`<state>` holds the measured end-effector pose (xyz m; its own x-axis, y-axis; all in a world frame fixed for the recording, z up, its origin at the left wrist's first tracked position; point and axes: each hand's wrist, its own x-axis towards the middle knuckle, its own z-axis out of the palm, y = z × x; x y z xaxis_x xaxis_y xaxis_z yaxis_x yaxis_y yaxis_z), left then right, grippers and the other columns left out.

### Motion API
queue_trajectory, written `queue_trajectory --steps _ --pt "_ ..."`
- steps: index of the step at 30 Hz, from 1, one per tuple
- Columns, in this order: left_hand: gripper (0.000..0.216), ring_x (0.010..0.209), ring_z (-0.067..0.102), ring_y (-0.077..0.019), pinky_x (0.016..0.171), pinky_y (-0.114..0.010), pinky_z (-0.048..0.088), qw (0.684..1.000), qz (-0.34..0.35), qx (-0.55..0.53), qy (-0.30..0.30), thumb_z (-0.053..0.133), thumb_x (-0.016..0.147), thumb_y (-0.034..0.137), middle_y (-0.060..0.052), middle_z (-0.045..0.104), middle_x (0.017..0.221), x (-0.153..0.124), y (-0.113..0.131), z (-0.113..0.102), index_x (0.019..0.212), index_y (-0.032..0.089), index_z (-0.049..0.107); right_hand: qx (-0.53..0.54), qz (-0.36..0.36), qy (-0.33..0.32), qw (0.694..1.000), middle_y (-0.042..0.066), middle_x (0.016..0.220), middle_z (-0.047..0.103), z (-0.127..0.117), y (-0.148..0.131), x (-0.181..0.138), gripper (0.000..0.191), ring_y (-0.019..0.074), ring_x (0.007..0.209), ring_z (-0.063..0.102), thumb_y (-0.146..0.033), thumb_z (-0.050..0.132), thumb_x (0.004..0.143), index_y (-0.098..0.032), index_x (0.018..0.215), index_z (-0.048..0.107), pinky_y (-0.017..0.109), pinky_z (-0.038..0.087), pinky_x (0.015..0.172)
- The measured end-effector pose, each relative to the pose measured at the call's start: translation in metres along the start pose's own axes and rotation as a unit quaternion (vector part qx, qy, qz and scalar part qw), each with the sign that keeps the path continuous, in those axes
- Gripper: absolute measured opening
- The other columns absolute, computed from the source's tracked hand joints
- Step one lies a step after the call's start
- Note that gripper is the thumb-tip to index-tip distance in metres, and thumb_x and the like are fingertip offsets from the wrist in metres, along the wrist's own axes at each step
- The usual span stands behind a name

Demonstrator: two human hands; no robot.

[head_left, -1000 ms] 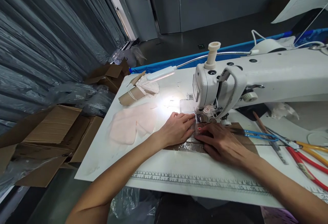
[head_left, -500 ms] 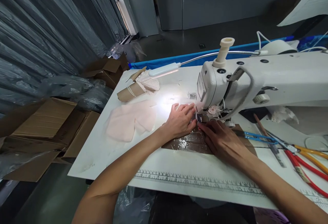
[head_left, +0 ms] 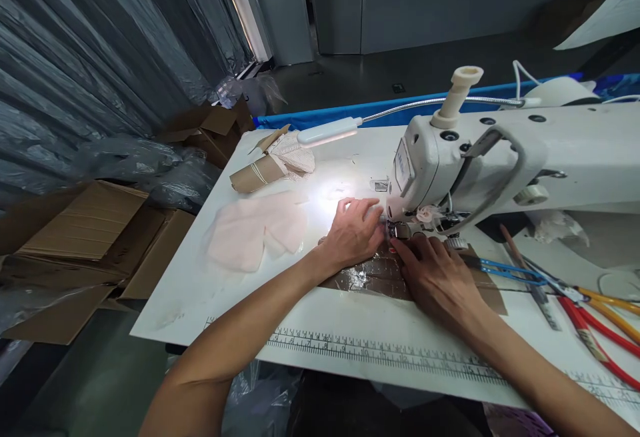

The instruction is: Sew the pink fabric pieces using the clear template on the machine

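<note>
A white sewing machine stands on a white table. A brown piece in clear shiny film lies under its presser foot. My left hand rests on the piece's left part, fingers curled at the foot. My right hand lies flat on the piece just right of it, fingertips touching the foot. Neither hand lifts the piece.
Pale pink fabric pieces lie to the left, a rolled brown bundle behind them. A gooseneck lamp lights the table. Blue-handled scissors and red and yellow tools lie at right. Cardboard boxes stand on the floor left.
Both hands have slid a little away from me, toward the presser foot, with the brown piece. The left fingers have curled in more. The camera has shifted slightly.
</note>
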<state>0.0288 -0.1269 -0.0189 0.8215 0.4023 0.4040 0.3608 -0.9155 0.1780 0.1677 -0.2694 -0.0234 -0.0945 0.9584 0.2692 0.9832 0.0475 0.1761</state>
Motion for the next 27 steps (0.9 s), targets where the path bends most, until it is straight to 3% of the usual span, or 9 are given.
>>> queue_trajectory --steps 5,9,16,27 --pt "0.021 0.076 0.056 -0.0157 0.092 -0.043 0.038 0.991 0.132 -0.017 -0.01 0.046 0.081 0.012 -0.005 0.066 0.09 -0.005 -0.002 0.004 0.082 0.017 0.066 0.154 0.051 0.006 0.987 0.012 0.107 0.061 0.007 0.016 -0.008 0.037 0.0269 0.082 0.061 -0.024 0.044 0.091 -0.024 0.124 0.059 0.04 0.049 0.068" --pt "0.023 0.071 0.054 -0.0155 0.082 -0.041 0.041 0.989 0.145 -0.008 -0.016 0.047 0.081 0.014 -0.007 0.066 0.091 -0.006 -0.002 0.004 0.085 0.016 0.069 0.293 0.133 0.086 0.943 0.009 0.105 0.063 0.013 0.033 -0.01 0.028 0.0239 0.09 0.062 -0.026 0.043 0.092 -0.021 0.105 0.067 0.038 0.05 0.078" --pt "0.026 0.078 0.057 -0.0175 0.079 -0.041 0.041 0.99 0.137 -0.02 -0.031 0.048 0.08 0.014 -0.008 0.066 0.102 -0.008 -0.002 0.002 0.093 0.018 0.07 0.318 0.177 0.106 0.925 0.009 0.101 0.064 0.01 0.033 -0.008 0.026 0.0249 0.094 0.062 -0.029 0.043 0.093 -0.021 0.094 0.068 0.037 0.05 0.077" --pt "0.025 0.083 0.059 -0.0177 0.095 -0.044 0.038 0.992 0.121 -0.025 -0.032 0.047 0.083 0.017 -0.006 0.067 0.104 -0.007 -0.003 -0.006 0.095 0.019 0.068 0.333 0.214 0.116 0.911 0.007 0.099 0.063 0.009 0.028 -0.012 0.023 0.0213 0.085 0.062 -0.032 0.045 0.092 -0.023 0.086 0.065 0.032 0.049 0.068"
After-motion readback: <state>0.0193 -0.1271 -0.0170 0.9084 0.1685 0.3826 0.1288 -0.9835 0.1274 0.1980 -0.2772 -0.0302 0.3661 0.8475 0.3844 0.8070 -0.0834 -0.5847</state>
